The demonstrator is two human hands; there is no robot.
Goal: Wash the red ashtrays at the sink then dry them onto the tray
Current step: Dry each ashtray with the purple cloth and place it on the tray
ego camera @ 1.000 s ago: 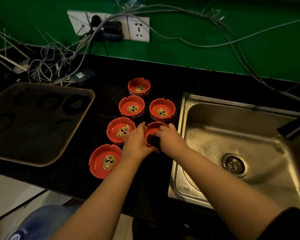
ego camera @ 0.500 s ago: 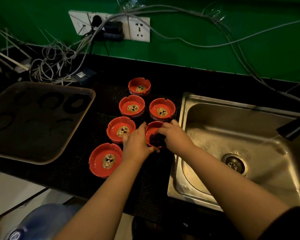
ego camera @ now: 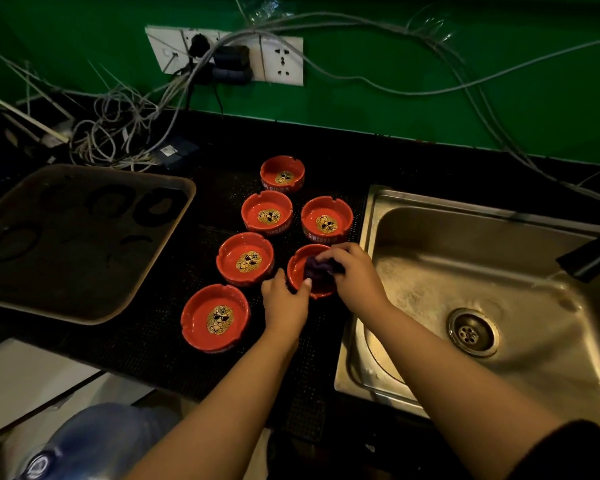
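While gripped, red ashtray (ego camera: 300,268), dark cloth (ego camera: 317,268) inside

A single wide-angle view from the person's head looks forward and steeply down onto a black countertop (ego camera: 174,362), close enough that both bare forearms run in from the bottom edge. It faces a green wall (ego camera: 395,109) with a white socket strip (ego camera: 281,60) across the top of the frame, and its wide lens bends the counter's edges. The brown rectangular plastic tray (ego camera: 84,317) fills the left side and the stainless steel sink basin (ego camera: 534,375) the right, with the cluster of round red ashtrays (ego camera: 267,213) near the centre; there is no second view for it to overlap with.
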